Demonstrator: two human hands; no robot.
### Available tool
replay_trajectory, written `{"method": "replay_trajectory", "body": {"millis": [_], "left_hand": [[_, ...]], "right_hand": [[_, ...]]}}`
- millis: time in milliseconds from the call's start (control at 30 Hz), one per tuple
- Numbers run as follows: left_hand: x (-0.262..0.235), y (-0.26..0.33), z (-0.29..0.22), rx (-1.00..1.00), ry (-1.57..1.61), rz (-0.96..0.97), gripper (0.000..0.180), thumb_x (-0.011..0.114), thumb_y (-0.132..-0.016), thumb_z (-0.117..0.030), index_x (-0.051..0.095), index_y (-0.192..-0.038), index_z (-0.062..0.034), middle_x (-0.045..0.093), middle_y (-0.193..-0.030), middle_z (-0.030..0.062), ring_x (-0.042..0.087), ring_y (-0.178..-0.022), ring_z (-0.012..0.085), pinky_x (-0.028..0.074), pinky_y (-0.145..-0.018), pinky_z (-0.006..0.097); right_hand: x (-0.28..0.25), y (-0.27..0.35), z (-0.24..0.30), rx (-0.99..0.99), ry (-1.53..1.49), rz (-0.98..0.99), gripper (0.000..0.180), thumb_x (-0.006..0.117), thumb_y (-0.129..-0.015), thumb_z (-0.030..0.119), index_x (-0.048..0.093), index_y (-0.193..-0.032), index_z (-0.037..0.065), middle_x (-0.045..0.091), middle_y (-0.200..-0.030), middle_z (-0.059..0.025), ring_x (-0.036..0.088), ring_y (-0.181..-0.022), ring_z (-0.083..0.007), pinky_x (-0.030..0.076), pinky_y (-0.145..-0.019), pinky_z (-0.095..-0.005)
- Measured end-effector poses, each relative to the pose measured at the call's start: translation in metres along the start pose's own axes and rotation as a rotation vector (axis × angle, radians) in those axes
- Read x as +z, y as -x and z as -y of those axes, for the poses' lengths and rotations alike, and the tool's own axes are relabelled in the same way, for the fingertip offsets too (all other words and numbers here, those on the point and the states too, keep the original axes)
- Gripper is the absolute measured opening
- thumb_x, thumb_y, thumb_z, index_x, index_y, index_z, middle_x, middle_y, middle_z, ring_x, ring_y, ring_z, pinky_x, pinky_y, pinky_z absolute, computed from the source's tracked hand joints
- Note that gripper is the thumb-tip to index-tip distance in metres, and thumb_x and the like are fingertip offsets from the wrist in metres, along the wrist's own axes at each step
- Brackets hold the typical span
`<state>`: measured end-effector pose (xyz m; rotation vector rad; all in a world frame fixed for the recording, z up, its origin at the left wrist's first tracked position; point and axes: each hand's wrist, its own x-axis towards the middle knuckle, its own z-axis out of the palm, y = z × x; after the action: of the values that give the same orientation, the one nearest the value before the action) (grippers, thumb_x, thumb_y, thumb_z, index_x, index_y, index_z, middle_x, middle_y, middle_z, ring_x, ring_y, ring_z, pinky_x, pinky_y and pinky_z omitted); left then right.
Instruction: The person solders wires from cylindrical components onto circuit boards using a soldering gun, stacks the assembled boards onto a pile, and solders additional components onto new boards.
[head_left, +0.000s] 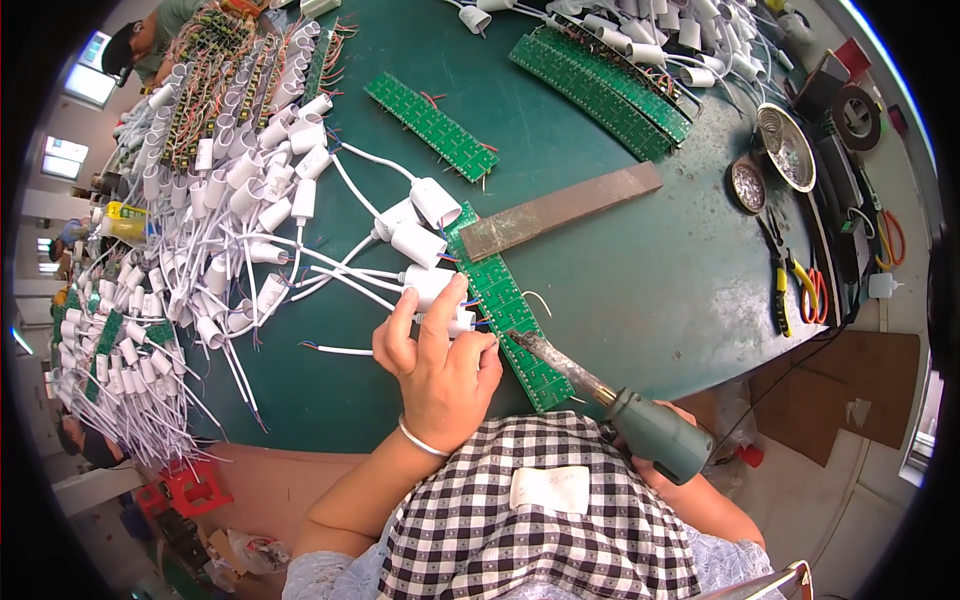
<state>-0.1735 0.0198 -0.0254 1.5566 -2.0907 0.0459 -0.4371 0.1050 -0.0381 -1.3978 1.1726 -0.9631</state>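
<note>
A long green circuit board (540, 375) lies at a slant on the table in front of me. My left hand (445, 385), with a white band at the wrist, is closed over a white lamp socket (461, 322) at the board's left edge. Thin coloured wires run from this socket onto the board. Mostly hidden behind its handle, my right hand (655, 480) grips a dark green soldering iron (660, 435). The iron's tip is at the board, just right of my left thumb. More white sockets (420, 243) with cables lie along the board's upper left edge.
A flat brown bar (565, 210) rests across the board's far end. Another board (430, 125) lies beyond. White sockets (245, 190) pile up left; stacked boards (600, 95) stand at the back. Pliers (780, 280) and small metal dishes (746, 185) lie right. Other people are at the far left.
</note>
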Motion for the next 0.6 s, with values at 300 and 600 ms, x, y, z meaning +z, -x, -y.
{"method": "replay_trajectory", "body": {"millis": [300,600], "left_hand": [[0.001,0.001,0.0,-0.003,-0.004,-0.007,0.014,0.069,-0.069,-0.011,0.056,-0.071,-0.0138,0.049,-0.135,0.0064,0.03,-0.127,0.0351,0.022,-0.097,0.05],[-0.001,0.0,0.0,0.002,0.008,-0.003,0.013,0.069,-0.069,-0.011,0.056,-0.071,-0.0136,0.05,-0.135,0.0064,0.031,-0.126,0.0353,0.023,-0.097,0.05]], "right_hand": [[0.004,-0.005,0.004,-0.113,0.114,-0.018,0.033,0.064,-0.082,0.025,0.061,-0.1,-0.002,0.063,-0.081,-0.009,0.064,-0.068,-0.0179,0.05,-0.065,-0.0289],[0.0,-0.012,0.014,-0.153,0.139,-0.038,0.034,0.064,-0.083,0.031,0.063,-0.095,-0.001,0.065,-0.081,-0.0093,0.062,-0.068,-0.0205,0.049,-0.067,-0.0325]]}}
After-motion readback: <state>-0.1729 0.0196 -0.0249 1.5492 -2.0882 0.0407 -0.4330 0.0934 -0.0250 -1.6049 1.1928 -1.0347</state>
